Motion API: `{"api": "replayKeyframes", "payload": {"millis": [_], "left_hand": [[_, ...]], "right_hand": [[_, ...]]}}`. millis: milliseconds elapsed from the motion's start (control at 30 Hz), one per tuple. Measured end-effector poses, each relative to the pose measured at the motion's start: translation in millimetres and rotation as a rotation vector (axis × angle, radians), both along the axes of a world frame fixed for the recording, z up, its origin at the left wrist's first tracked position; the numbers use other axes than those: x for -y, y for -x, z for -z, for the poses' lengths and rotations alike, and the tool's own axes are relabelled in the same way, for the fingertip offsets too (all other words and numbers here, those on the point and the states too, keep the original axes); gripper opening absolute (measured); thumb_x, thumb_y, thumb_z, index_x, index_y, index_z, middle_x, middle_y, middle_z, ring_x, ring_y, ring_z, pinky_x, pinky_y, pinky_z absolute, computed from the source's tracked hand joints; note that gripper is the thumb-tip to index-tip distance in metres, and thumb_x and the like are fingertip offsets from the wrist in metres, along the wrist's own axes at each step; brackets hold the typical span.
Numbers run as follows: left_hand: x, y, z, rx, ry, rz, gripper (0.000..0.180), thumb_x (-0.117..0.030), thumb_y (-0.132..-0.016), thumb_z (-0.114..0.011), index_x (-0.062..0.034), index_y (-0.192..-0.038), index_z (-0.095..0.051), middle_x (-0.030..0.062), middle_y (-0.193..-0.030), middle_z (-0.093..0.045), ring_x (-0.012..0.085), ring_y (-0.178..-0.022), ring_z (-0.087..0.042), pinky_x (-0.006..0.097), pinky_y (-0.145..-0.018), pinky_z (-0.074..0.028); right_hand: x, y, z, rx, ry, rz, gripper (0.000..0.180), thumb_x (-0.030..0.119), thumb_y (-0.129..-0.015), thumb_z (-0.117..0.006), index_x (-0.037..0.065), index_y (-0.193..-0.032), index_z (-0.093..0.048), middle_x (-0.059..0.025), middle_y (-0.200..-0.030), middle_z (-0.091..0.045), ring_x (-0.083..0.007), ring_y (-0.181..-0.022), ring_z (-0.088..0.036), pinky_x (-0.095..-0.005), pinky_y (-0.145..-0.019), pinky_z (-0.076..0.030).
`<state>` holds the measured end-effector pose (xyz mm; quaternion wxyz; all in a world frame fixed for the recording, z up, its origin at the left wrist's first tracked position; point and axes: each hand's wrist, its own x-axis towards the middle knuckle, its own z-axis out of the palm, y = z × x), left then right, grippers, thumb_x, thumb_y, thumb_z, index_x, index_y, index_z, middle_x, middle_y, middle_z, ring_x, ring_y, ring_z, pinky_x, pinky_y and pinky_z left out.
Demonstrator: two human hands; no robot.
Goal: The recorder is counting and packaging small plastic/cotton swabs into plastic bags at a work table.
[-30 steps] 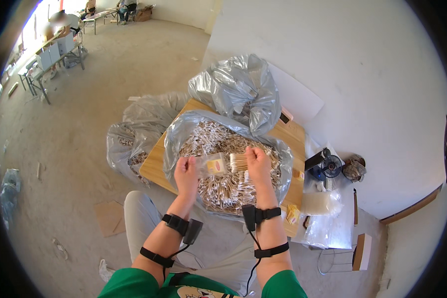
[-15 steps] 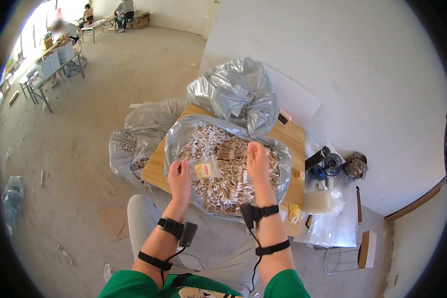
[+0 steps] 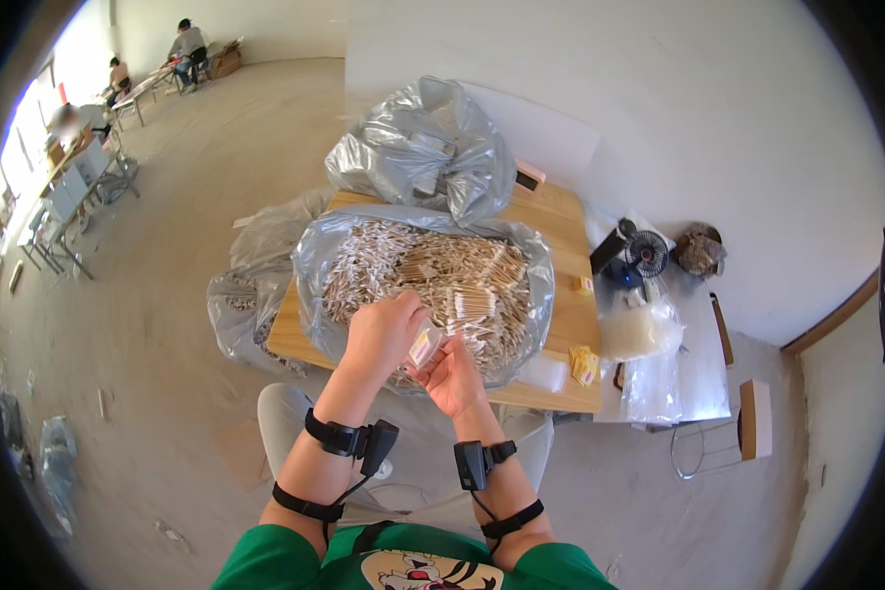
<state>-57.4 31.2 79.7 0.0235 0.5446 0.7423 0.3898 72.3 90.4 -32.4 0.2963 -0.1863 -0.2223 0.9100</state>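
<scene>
A small clear plastic bag (image 3: 425, 347) with a printed card inside is between my two hands, over the near edge of a large grey plastic sack (image 3: 533, 339). My left hand (image 3: 382, 329) is closed at the bag's upper left side, its fingertips pointing away from me. My right hand (image 3: 450, 379) holds the bag from the lower right, palm turned up and fingers curled. Inside the open sack lies a heap of loose cotton swabs (image 3: 364, 265). An aligned row of swabs (image 3: 474, 303) rests on the heap beyond my right hand.
The sack stands on a wooden table (image 3: 570, 265). Behind it sits another grey bag (image 3: 423, 147), near a phone (image 3: 529, 177). Yellow cards (image 3: 584, 366) lie at the table's right. A side table holds a fan (image 3: 647, 253) and a stack of clear bags (image 3: 641, 332). People work far left.
My hands have come together near the sack's front edge. The right hand has moved down and left to the small bag; the left has moved right with it. The view has shifted.
</scene>
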Motion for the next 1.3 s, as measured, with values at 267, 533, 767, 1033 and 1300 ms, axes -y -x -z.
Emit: {"api": "replayKeyframes", "payload": {"millis": [267, 533, 767, 1033, 1300], "left_hand": [[1, -11, 3, 0.031, -0.120, 0.013, 0.012, -0.017, -0.080, -0.064, -0.0046, -0.077, -0.062, 0.0133, -0.066, -0.059, 0.0303, -0.060, -0.058, 0.035, -0.055, -0.045], [-5, -11, 24, 0.173, -0.189, -0.096, 0.020, -0.015, -0.082, -0.066, 0.0002, -0.072, -0.057, 0.0094, -0.058, -0.051, 0.0163, -0.051, -0.044, 0.029, -0.050, -0.038], [4, -20, 59, 0.319, -0.118, -0.115, 0.027, -0.016, -0.085, -0.064, -0.0016, -0.068, -0.048, 0.0021, -0.056, -0.041, 0.0097, -0.053, -0.035, 0.026, -0.048, -0.032], [-10, -49, 89, 0.509, -0.083, -0.007, 0.026, -0.016, -0.086, -0.064, -0.0034, -0.068, -0.049, -0.0045, -0.057, -0.041, 0.0042, -0.052, -0.032, 0.022, -0.046, -0.028], [-17, -58, 98, 0.518, -0.001, 0.049, 0.025, -0.017, -0.087, -0.064, -0.0032, -0.070, -0.051, -0.0053, -0.056, -0.041, 0.0037, -0.051, -0.033, 0.021, -0.045, -0.027]], "right_hand": [[13, -17, -10, -0.065, 0.064, 0.031, 0.038, 0.038, -0.097, -0.038, 0.004, -0.110, -0.049, -0.0126, -0.101, -0.062, -0.0282, -0.087, -0.064, -0.0360, -0.065, -0.056], [-10, -73, -2, 0.159, -0.137, 0.259, 0.007, 0.012, -0.093, -0.051, 0.006, -0.094, -0.054, -0.0068, -0.080, -0.063, -0.0151, -0.071, -0.063, -0.0263, -0.055, -0.047], [-90, -208, 42, 0.638, -0.336, 0.698, 0.005, 0.006, -0.085, -0.059, 0.005, -0.089, -0.056, -0.0020, -0.073, -0.060, -0.0088, -0.055, -0.050, -0.0203, -0.049, -0.039], [-142, -286, 65, 0.966, -0.358, 0.763, 0.014, 0.003, -0.084, -0.059, -0.001, -0.095, -0.053, -0.0081, -0.077, -0.064, -0.0105, -0.058, -0.056, -0.0201, -0.047, -0.041], [-170, -301, 86, 1.248, -0.674, 0.660, 0.023, 0.003, -0.082, -0.053, -0.002, -0.104, -0.059, -0.0095, -0.075, -0.065, -0.0157, -0.066, -0.061, -0.0289, -0.058, -0.046]]}}
